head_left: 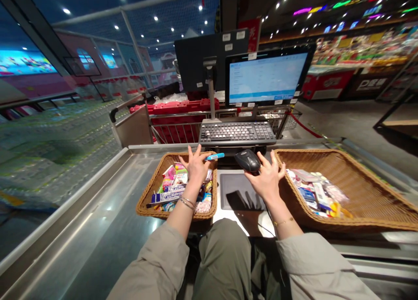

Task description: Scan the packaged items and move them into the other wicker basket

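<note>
My left hand [196,167] is over the left wicker basket [143,200], its fingers partly spread. A slim light-blue packet [215,156] sticks out to the right from its thumb side, seemingly pinched there. Small colourful packages [176,182] fill this basket beneath the hand and wrist. In my right hand [267,178] is a black handheld barcode scanner [247,160], its head pointing left toward the packet. The grip on its handle is mostly hidden by the hand. Close on the right, another wicker basket [365,191] holds several small packages [316,193] at its near left end.
A keyboard [237,132] stands beyond my hands, under a lit monitor [267,78]. A grey pad [238,191] lies on the counter between the baskets. The metal counter [111,221] extends left, and a shopping cart [176,128] stands behind it.
</note>
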A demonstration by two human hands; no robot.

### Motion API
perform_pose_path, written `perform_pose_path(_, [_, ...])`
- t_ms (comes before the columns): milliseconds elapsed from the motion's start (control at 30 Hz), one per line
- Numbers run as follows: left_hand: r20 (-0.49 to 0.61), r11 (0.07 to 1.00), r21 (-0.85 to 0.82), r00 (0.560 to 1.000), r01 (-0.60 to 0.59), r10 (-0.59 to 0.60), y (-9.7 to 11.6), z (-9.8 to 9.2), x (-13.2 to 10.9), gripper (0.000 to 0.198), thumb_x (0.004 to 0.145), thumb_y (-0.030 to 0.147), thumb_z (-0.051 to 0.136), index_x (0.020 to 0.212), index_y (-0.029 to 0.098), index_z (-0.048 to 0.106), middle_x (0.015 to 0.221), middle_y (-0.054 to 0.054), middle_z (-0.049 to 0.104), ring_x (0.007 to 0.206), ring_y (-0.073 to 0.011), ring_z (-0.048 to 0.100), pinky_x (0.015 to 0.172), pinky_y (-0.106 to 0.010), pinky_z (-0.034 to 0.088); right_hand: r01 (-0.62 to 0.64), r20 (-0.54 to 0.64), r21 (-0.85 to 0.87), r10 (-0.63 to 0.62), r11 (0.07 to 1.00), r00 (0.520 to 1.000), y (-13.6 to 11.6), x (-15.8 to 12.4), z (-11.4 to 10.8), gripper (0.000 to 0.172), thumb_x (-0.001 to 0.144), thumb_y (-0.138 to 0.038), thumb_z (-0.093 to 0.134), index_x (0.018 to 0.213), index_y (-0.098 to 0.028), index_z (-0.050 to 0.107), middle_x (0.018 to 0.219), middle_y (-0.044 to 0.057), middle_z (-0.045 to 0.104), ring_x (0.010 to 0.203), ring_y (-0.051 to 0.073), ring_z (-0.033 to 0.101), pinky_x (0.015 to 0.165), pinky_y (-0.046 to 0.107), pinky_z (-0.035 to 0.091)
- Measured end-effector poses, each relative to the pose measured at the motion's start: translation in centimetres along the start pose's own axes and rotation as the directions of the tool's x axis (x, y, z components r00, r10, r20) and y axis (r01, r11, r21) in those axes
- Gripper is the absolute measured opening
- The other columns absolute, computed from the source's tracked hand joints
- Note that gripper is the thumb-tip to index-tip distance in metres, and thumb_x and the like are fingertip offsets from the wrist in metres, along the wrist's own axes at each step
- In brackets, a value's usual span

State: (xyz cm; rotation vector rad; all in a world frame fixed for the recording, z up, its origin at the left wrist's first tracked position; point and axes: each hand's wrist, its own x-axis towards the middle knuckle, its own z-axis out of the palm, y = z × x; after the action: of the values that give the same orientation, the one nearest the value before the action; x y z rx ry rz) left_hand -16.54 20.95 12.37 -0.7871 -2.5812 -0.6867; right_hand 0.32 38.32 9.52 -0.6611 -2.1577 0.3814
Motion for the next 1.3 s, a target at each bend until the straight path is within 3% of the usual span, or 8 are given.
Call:
perform_pose_path(400, [0.002,0.999,0.035,0.999,-0.041,0.041,3.3,2.0,-0.1,0.031,0.097,0.036,0.057,0.124,0.042,0.072,0.163,0.006,0.040,0.159,-0.0359,0.011,0.117,-0.082,-0.002,0.116,0.007,0.003,-0.116,0.993,0.993,-0.3,-0.3,-0.2,0.019,0.077,-0.040,0.069,0.083,-0.023,0.075,0.146,0.008,0.062,0.154,0.041,0.025,0.116,0.076,0.011])
perform_pose_path(600, [0.013,0.997,0.058,0.998,-0.057,0.056,3.2,2.7,-0.4,0.035,0.098,0.033,0.054,0.127,0.042,0.069,0.164,0.007,0.039,0.160,-0.0331,0.010,0.118,-0.080,-0.004,0.160,0.054,0.027,-0.161,0.987,0.985,0.1,-0.4,-0.4,0.018,0.075,-0.038,0.071,0.086,-0.024,0.076,0.147,0.007,0.061,0.155,0.042,0.023,0.115,0.078,0.011])
perform_pose_path(967, [0.013,0.996,0.054,0.997,-0.074,0.073,3.2,2.9,-0.8,0.034,0.098,0.034,0.054,0.128,0.042,0.069,0.163,0.006,0.040,0.160,-0.0321,0.011,0.120,-0.078,-0.002,0.176,0.027,0.074,-0.178,0.982,0.984,-0.5,-0.7,-0.8,0.015,0.074,-0.035,0.072,0.083,-0.023,0.074,0.141,0.006,0.066,0.154,0.040,0.026,0.117,0.075,0.011])
perform_pose_path(1300, [-0.102,0.992,-0.116,0.994,-0.056,0.044,3.2,3.2,-0.9,0.029,0.094,0.026,0.063,0.115,0.041,0.075,0.155,0.007,0.052,0.158,-0.0273,0.020,0.124,-0.070,-0.005,0.221,-0.017,0.088,-0.220,0.971,0.975,-0.1,-0.8,-0.4,0.015,0.076,-0.035,0.071,0.083,-0.023,0.074,0.137,0.007,0.068,0.152,0.042,0.030,0.116,0.077,0.014])
